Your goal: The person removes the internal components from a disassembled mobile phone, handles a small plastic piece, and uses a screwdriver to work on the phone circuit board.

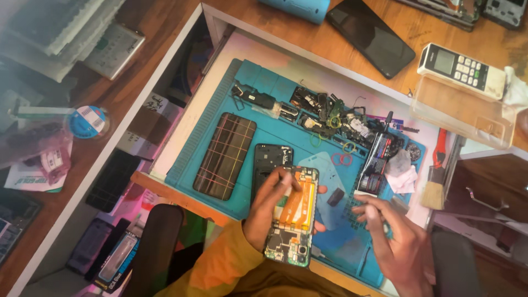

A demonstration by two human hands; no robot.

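The left hand point(269, 206) is clamped on an opened phone point(292, 217) with its back cover off, held just above the near part of the blue work mat point(264, 93) on the desk point(385, 71); its long axis runs nearly straight away from the person, camera end nearest the body and orange flex cables toward the far end. The right hand point(396, 242) hovers beside it over the mat, fingers loosely curled and possibly pinching 1 thin tool, though blur hides this. A cracked screen panel point(225, 155) and a black frame point(270, 162) lie flat alongside, roughly parallel.
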